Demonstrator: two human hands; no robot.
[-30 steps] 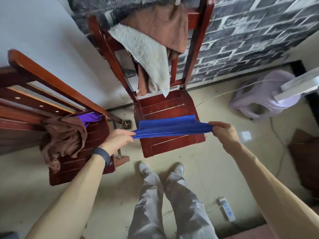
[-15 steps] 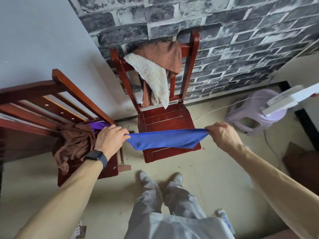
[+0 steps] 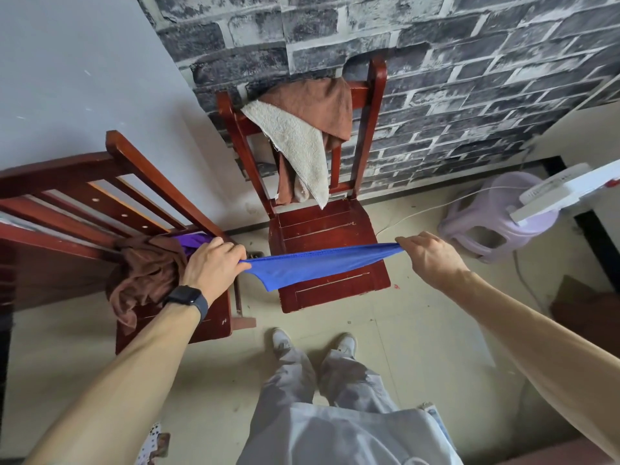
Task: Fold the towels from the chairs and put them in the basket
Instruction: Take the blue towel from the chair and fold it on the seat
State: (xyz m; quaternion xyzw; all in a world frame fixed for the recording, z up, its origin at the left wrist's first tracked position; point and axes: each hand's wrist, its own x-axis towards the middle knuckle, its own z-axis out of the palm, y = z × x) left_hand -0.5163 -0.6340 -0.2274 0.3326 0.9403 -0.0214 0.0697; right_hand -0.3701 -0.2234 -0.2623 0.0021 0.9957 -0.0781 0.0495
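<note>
Left grip (image 3: pixel 210 263) and right grip (image 3: pixel 427 255) each pinch one end of the blue towel (image 3: pixel 312 266), stretched above the chair seat (image 3: pixel 322 226).

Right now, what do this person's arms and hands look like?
Both arms are bare as far as the view shows, with no sleeves, and both hands are gloveless. The left hand has a dark smartwatch on a dark band at its wrist. The right hand and its wrist wear nothing; no rings show.

Centre chair (image 3: pixel 322 229) backrest: beige towel (image 3: pixel 298 146), brown towel (image 3: pixel 318 102). Left chair (image 3: pixel 50 174): brown heap (image 3: pixel 144 270).
</note>
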